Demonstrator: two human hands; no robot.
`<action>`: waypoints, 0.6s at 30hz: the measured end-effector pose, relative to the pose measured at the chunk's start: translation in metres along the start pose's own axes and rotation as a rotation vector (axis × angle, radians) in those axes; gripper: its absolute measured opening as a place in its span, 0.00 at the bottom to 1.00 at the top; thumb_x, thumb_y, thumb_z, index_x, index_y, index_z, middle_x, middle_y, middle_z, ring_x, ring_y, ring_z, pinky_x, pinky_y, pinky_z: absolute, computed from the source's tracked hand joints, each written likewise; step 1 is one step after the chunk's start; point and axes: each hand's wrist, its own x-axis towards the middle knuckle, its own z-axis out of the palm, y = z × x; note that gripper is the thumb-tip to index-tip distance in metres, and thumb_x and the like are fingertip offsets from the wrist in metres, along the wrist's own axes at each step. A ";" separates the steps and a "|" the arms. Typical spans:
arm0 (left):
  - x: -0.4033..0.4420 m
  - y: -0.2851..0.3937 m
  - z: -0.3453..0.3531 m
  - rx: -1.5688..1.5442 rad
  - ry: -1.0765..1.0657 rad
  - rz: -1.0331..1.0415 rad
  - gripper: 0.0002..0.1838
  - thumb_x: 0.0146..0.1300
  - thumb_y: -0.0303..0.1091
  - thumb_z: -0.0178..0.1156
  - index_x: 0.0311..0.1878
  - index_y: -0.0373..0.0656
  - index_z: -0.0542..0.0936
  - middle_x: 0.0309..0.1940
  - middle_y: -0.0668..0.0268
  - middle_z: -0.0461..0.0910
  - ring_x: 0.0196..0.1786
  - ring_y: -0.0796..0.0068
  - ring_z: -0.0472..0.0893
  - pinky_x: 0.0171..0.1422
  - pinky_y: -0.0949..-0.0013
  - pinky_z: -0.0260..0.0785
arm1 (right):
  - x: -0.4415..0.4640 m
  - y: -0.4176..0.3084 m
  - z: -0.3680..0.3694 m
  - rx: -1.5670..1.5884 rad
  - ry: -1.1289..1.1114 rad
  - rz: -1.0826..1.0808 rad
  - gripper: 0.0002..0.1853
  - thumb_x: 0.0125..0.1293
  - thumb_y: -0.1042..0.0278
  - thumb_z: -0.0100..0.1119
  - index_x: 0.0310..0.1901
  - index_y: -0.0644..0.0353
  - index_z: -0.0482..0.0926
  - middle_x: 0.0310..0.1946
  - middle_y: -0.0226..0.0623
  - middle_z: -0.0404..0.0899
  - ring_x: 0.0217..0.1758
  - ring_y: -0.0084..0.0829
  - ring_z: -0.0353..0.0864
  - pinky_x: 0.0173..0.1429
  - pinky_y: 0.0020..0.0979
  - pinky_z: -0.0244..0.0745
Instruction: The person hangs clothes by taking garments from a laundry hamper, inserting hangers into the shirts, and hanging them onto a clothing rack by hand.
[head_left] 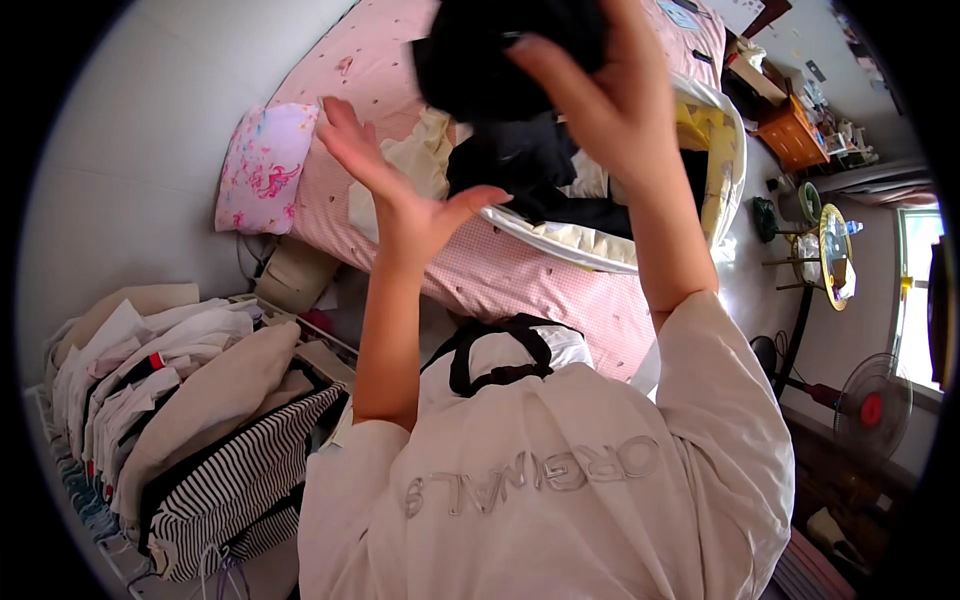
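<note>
My right hand (610, 110) is raised at the top of the view, its fingers partly hidden behind a bunched black cloth (480, 60) that it holds. My left hand (400, 190) is open, fingers and thumb spread, left of and below that cloth, with nothing in it. Behind my hands, a white-rimmed basket with a yellow lining (725, 150) contains dark clothes (520, 160). A cream garment (425, 150) lies beside the dark clothes, on the pink bed (330, 190).
A floral pillow (265, 170) rests at the bed's left edge. At lower left stands a rack of hanging clothes (200, 400), including a striped one. To the right are a small round table (835, 255), a fan (872, 408) and a wooden cabinet (792, 135).
</note>
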 end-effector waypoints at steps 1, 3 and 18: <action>0.006 -0.003 0.000 -0.058 0.017 -0.021 0.74 0.33 0.52 0.74 0.65 0.43 0.21 0.68 0.44 0.27 0.70 0.43 0.39 0.68 0.46 0.42 | 0.003 0.002 0.014 0.085 -0.005 -0.062 0.24 0.53 0.76 0.53 0.55 0.59 0.67 0.43 0.46 0.76 0.39 0.40 0.78 0.44 0.33 0.71; 0.006 0.001 -0.003 -0.358 0.150 -0.241 0.75 0.32 0.51 0.74 0.65 0.48 0.19 0.68 0.47 0.26 0.70 0.49 0.41 0.69 0.51 0.43 | 0.001 0.015 0.037 0.172 -0.056 -0.142 0.18 0.55 0.70 0.60 0.48 0.62 0.71 0.29 0.43 0.77 0.31 0.32 0.78 0.37 0.28 0.73; -0.056 -0.102 -0.157 0.625 -0.217 -0.847 0.21 0.54 0.25 0.54 0.53 0.31 0.69 0.49 0.49 0.73 0.52 0.56 0.73 0.58 0.61 0.62 | -0.230 0.088 0.034 0.067 -0.053 0.768 0.25 0.53 0.76 0.57 0.56 0.60 0.66 0.51 0.40 0.72 0.51 0.33 0.72 0.53 0.32 0.68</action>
